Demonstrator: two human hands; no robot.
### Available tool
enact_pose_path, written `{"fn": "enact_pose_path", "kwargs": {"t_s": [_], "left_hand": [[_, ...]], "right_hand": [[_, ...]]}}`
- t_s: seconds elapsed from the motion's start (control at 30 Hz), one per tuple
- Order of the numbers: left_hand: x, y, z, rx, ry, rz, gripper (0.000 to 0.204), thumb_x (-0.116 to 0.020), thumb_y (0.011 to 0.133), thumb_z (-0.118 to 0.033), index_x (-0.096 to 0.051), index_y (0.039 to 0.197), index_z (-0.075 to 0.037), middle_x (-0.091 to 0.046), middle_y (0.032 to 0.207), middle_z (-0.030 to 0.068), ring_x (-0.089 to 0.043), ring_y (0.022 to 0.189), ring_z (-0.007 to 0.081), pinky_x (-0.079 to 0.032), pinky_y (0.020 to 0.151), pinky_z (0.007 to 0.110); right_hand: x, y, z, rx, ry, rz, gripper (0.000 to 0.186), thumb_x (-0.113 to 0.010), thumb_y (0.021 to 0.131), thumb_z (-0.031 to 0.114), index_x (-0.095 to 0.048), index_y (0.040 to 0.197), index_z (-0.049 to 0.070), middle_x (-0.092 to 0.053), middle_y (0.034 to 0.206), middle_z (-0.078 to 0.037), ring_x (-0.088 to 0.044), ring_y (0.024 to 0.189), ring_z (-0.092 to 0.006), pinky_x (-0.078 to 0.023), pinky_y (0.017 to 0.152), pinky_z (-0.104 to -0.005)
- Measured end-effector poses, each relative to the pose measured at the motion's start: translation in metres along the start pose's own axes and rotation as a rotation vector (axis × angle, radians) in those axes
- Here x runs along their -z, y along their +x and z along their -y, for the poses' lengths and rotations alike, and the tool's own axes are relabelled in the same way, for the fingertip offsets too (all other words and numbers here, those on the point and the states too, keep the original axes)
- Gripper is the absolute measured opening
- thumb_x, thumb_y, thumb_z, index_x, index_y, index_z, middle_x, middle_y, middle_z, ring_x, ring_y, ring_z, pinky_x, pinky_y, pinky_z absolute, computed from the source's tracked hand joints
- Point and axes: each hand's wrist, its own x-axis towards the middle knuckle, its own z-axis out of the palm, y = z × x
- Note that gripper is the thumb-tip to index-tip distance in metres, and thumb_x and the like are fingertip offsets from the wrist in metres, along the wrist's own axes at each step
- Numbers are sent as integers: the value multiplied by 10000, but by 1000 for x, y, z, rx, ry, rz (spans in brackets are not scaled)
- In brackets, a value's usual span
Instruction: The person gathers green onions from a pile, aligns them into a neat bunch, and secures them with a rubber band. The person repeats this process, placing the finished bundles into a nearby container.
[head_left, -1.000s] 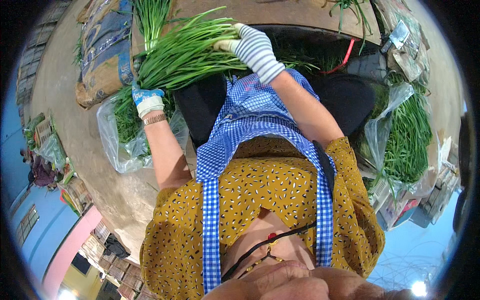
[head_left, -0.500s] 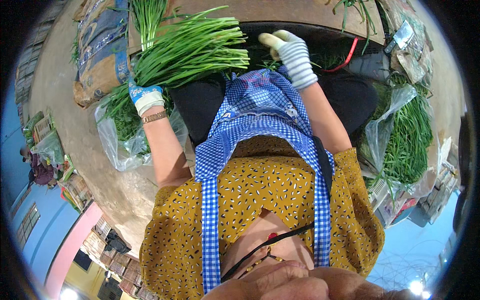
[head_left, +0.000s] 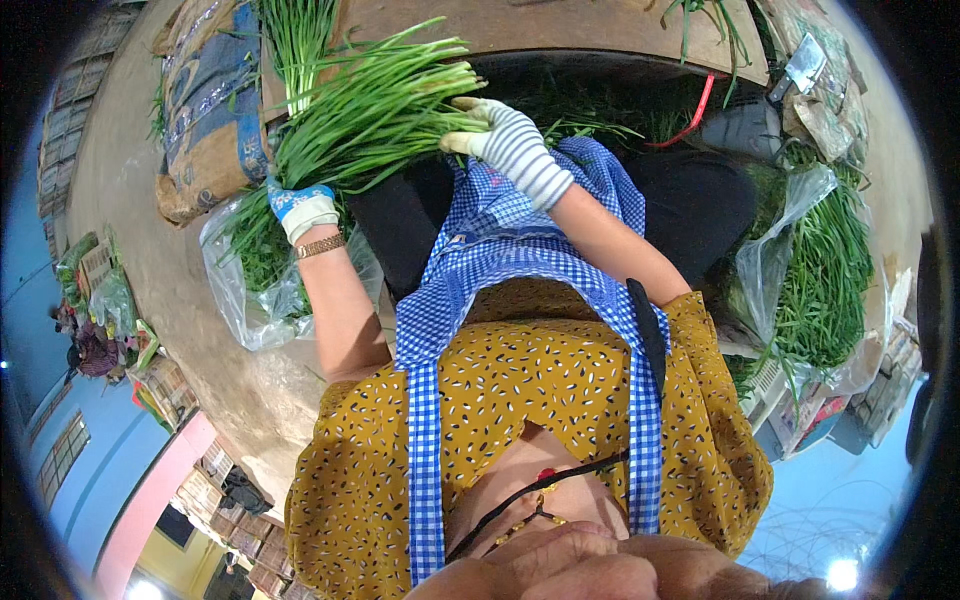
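Note:
A big bunch of garlic chives [head_left: 375, 115] lies across my lap, its pale stem ends pointing right and its leaves trailing down to the left. My left hand [head_left: 302, 208], in a blue and white glove, is closed round the leafy end; the fingertips are partly hidden by the leaves. My right hand [head_left: 515, 150] wears a grey-and-white striped glove. Its thumb and fingers close on the stem ends from the right. Beyond the bunch, a second bunch of chives [head_left: 298, 50] rests on the wooden board.
A wooden board [head_left: 570, 25] spans the far side, with a red strap [head_left: 700, 110] below it. Far right lies a cleaver [head_left: 805, 65]. Bags of greens stand on both sides, a left plastic bag [head_left: 240, 310] and a right plastic bag [head_left: 790, 240]. A stuffed sack [head_left: 205, 120] sits far left.
My right hand has moved left from beside the chives onto their stem ends. My left hand keeps its hold, and the bunch has shifted slightly.

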Motion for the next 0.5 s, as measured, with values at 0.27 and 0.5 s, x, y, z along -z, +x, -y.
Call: {"fn": "enact_pose_path", "kwargs": {"t_s": [0.27, 0.5], "left_hand": [[-18, -19, 5, 37, -107, -3, 407, -399, 867, -311, -511, 1160, -51, -500, 1213, 134, -463, 1098, 323, -328, 964, 472], [-37, -32, 9, 19, -98, 16, 424, -422, 861, -320, -496, 1168, -39, -494, 1207, 160, -464, 1090, 341, -352, 935, 506]], "right_hand": [[36, -42, 15, -166, 500, 178, 403, -682, 727, 187, -582, 1066, -7, -634, 951, -73, -581, 851, -133, -441, 797, -264], [65, -59, 23, -144, 421, 138, 537, -671, 732, 278, -522, 1131, -50, -612, 1014, -104, -566, 918, -171, -406, 870, -285]]}}
